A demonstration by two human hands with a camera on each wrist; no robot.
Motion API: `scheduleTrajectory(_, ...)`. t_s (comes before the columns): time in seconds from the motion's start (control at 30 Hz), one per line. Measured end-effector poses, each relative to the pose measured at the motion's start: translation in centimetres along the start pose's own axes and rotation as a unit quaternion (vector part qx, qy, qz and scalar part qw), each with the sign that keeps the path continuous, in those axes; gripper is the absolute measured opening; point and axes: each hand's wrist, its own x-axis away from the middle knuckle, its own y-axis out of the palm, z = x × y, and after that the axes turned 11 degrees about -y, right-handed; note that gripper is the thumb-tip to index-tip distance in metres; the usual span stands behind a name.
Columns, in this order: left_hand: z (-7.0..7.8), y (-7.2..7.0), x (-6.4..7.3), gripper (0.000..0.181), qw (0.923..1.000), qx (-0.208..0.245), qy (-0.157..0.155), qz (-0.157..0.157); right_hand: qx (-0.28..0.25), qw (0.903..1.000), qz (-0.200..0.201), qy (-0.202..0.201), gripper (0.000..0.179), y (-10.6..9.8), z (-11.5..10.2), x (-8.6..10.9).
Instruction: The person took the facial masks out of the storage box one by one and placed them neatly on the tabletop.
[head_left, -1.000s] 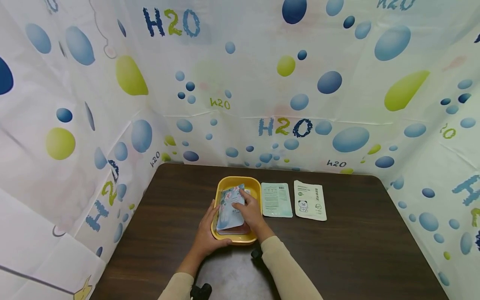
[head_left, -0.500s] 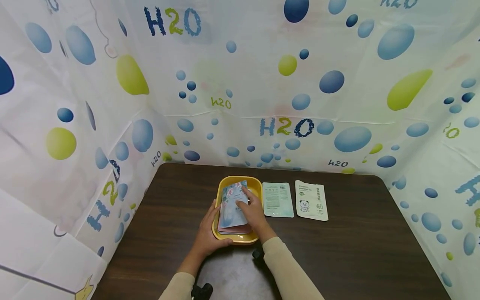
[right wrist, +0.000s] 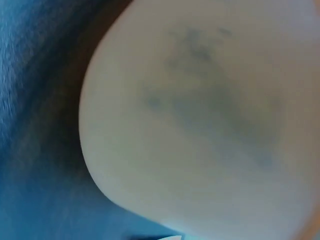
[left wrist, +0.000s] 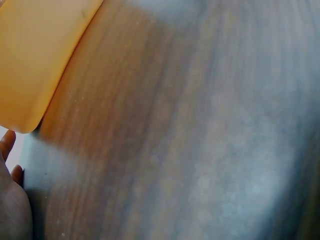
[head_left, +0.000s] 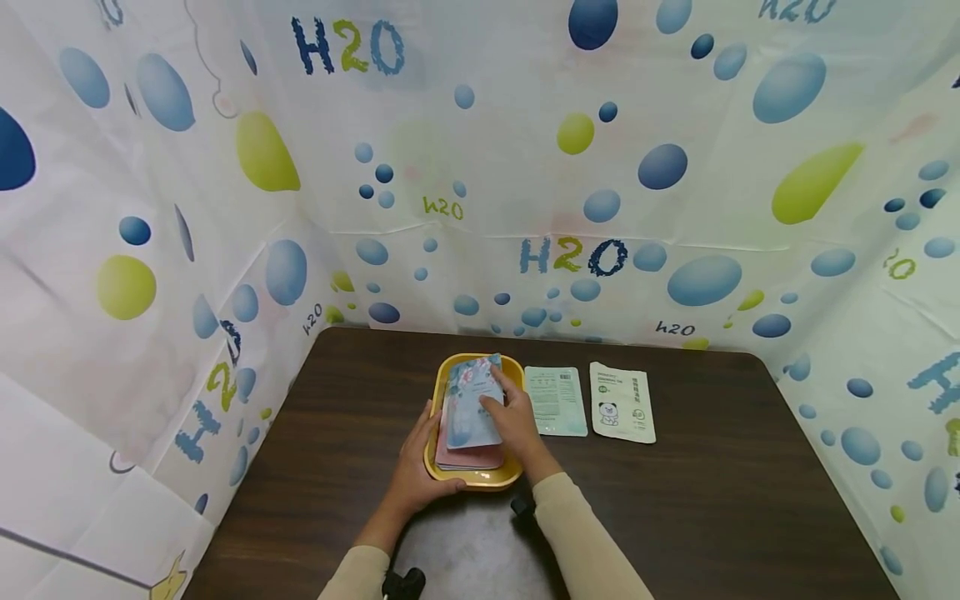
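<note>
A yellow tray (head_left: 474,483) in the head view holds a stack of flat packets. Its left side is gripped by my left hand (head_left: 418,458), fingers along the side wall and thumb at the near edge. My right hand (head_left: 519,423) pinches the right side of a light-blue flowered packet (head_left: 468,408) above the stack. Under it shows a pink packet (head_left: 468,458), partly covered. The left wrist view catches the tray's orange-yellow wall (left wrist: 45,55) and part of the left hand (left wrist: 11,200). A blurred pale surface fills much of the right wrist view.
Right of the tray, a pale green packet (head_left: 556,402) and a white packet with a bear drawing (head_left: 622,403) lie side by side on the dark wooden table (head_left: 720,483). A patterned H2O curtain (head_left: 480,167) surrounds the table's back and sides.
The blue packet has shifted up and to the right with my right hand, uncovering more of the pink packet. My left hand stays on the tray.
</note>
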Motion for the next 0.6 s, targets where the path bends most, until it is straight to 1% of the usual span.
scheduleTrajectory(0.17, 0.0, 0.0, -0.1, 0.117, 1.0000, -0.006, 0.005, 0.005, 0.001, 0.9999, 0.008, -0.014, 0.059, -0.7, -0.5, -0.4)
scheduleTrajectory(0.3, 0.0, 0.1, -0.1, 0.117, 0.9999, -0.011, -0.003, 0.005, -0.008, 0.9996, 0.014, -0.024, 0.060, -1.2, -1.0, -0.6)
scheduleTrajectory(0.37, 0.0, 0.1, -0.1, 0.118, 0.9999, -0.007, -0.007, 0.004, -0.010, 0.9994, 0.019, -0.027, 0.060, -1.4, -1.3, -0.7)
scheduleTrajectory(0.43, 0.0, 0.1, -0.1, 0.118, 1.0000, -0.001, -0.006, 0.003, -0.016, 0.9992, 0.023, -0.027, 0.061, -1.6, -1.6, -0.7)
scheduleTrajectory(0.6, 0.1, -0.1, 0.0, 0.117, 1.0000, 0.007, -0.005, 0.002, -0.013, 0.9989, 0.035, -0.030, 0.061, -2.2, -1.9, -0.9)
